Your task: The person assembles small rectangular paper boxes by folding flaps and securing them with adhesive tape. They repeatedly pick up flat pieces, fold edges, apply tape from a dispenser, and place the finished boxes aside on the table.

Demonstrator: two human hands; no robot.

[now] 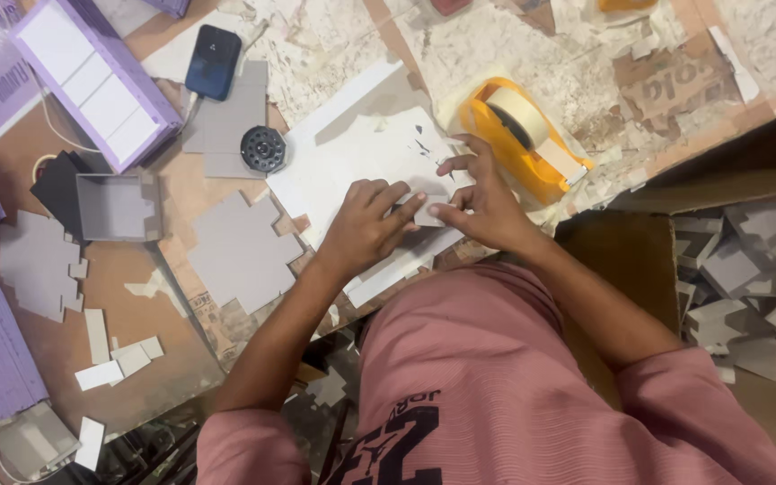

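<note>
Your left hand (365,224) and right hand (482,202), meeting at frame centre, pinch 1 small white piece (430,212) between fingertips over white sheets (343,166), with the orange tape dispenser (523,135) at 2 o'clock beyond.

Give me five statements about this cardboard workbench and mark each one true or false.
1. Both hands, left hand and right hand, press on a small white piece. True.
2. The tape dispenser is green. False: it is orange-yellow.
3. A dark phone lies beside the purple box. True.
4. The open grey box lies right of the right hand. False: it lies left of the left hand.
5. A carton holds folded grey pieces. True.
</note>
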